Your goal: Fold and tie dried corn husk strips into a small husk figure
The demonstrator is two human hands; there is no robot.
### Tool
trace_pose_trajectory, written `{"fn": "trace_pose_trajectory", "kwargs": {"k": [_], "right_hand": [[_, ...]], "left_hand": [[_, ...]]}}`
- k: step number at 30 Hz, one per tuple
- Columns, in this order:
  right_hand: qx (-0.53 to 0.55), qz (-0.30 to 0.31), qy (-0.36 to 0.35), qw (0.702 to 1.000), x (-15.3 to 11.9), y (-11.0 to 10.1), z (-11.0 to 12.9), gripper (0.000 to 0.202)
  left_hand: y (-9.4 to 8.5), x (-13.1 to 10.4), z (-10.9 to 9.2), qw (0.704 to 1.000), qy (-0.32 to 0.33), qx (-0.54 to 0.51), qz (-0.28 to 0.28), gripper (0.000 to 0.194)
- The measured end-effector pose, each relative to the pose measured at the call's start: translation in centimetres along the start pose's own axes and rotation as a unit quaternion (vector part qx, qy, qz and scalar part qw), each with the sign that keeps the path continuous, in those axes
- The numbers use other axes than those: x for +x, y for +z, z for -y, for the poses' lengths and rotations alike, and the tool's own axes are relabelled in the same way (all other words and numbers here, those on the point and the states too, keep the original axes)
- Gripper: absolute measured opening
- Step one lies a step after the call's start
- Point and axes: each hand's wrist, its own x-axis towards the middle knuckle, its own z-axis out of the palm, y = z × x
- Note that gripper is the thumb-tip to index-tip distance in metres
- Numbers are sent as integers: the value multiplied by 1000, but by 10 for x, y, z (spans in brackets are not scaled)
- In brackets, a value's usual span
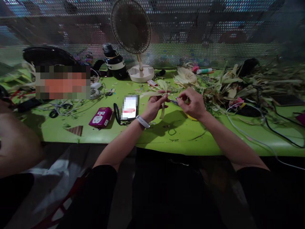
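Observation:
Above the green table, my left hand is closed on a bundle of pale corn husk strips. The strips fan upward and to the left, and one hangs below the fingers. My right hand is close by on the right, its fingers closed on a small metal tool that looks like scissors. The tool's tip points left at the husk, close to my left fingertips. Whether it touches the husk I cannot tell. Under my right hand lies a yellow object, mostly hidden.
A lit phone and a magenta box lie left of my hands. Behind stand a fan and a black bottle. Dried husks and cables crowd the right. Another person's arm is at far left.

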Motion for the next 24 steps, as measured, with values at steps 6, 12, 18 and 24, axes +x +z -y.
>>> {"fn": "trace_pose_trajectory", "kwargs": {"k": [6, 12, 18, 24], "right_hand": [[-9, 87, -26, 996, 3, 8, -17, 29], [59, 105, 17, 993, 1, 11, -13, 26], [27, 135, 9, 990, 2, 9, -9, 17], [-37, 154, -18, 987, 6, 1, -13, 15]], "left_hand": [[2, 0, 1, 998, 22, 51, 16, 20], [1, 0, 4, 995, 38, 86, 21, 21], [-5, 4, 4, 983, 50, 169, 54, 16], [-17, 14, 1, 956, 83, 256, 119, 21]]}}
